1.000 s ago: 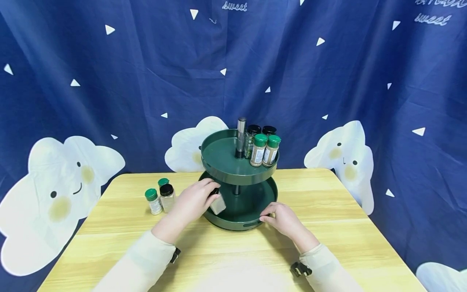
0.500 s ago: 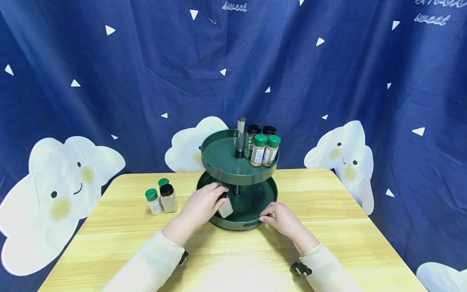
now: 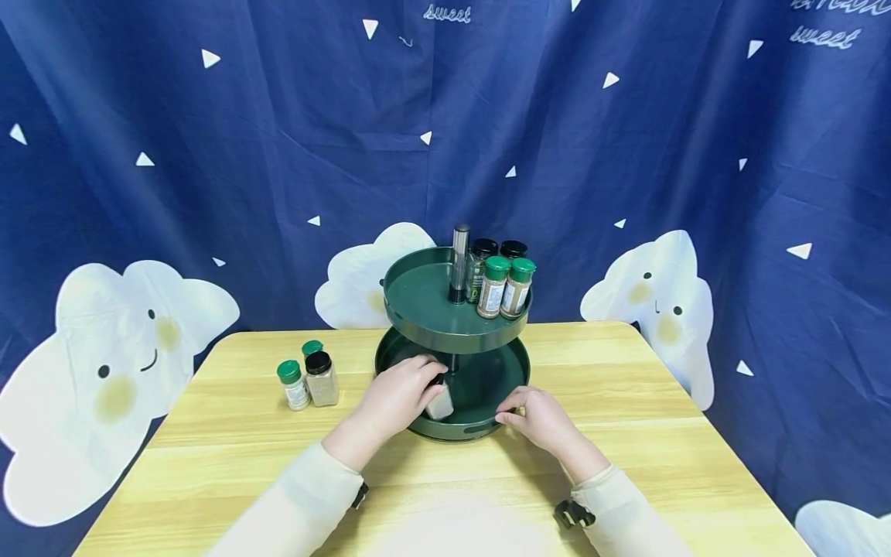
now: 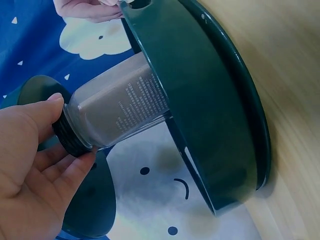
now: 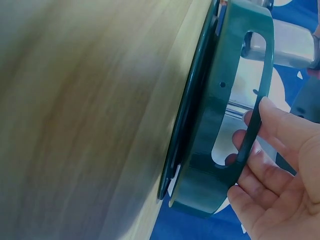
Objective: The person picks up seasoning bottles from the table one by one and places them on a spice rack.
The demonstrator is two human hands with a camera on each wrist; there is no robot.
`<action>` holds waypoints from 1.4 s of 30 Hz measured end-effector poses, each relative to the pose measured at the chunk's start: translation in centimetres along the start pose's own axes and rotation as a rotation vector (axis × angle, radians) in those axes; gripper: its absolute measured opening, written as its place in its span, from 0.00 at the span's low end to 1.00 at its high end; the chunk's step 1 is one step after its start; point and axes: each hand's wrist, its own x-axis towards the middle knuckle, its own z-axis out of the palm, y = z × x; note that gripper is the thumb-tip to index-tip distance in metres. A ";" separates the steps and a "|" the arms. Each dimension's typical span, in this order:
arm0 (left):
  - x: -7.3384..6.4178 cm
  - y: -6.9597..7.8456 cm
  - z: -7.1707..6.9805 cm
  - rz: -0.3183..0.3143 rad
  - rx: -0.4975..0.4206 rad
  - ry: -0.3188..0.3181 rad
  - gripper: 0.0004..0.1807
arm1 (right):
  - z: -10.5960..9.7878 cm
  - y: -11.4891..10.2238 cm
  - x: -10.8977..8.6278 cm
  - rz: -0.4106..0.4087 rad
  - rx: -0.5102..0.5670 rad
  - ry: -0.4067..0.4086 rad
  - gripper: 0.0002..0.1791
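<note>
My left hand (image 3: 397,394) grips a clear square spice jar (image 4: 120,102) by its black lid (image 4: 72,132), thumb on one side and fingers on the other. The jar's base sits down inside the wall of the lower tray (image 4: 195,105) of a dark green two-tier turntable rack, at the front left of that tray. At the tray's front right, my right hand (image 3: 539,422) pinches the rim beside the handle slot. In the right wrist view, the fingers (image 5: 257,162) reach round behind the slotted rim (image 5: 255,125) with the thumb on its top edge.
On the upper tray (image 3: 418,290), two green-capped jars (image 3: 504,286) stand before two black-capped jars (image 3: 497,247), right of the centre post (image 3: 460,259). Two green-capped jars and a black-capped jar (image 3: 322,379) stand on the wooden table (image 3: 244,456) at left.
My left hand has moved right with the spice jar, from the lower tray's left edge to nearer its middle front. My right hand stays at the rim.
</note>
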 end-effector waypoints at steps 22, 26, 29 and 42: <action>0.2 0.6 1.2 0.070 0.013 -0.016 0.15 | 0.3 0.0 0.0 0.012 0.003 0.016 0.05; 0.3 0.8 1.3 0.079 0.016 -0.025 0.15 | 0.3 0.0 0.0 0.015 0.008 0.020 0.04; 0.5 0.9 1.5 0.092 0.025 -0.024 0.15 | 0.3 0.0 0.0 0.007 0.003 0.024 0.03; 0.7 1.4 2.0 0.125 0.023 -0.060 0.15 | 0.1 0.1 0.1 -0.013 -0.003 0.013 0.06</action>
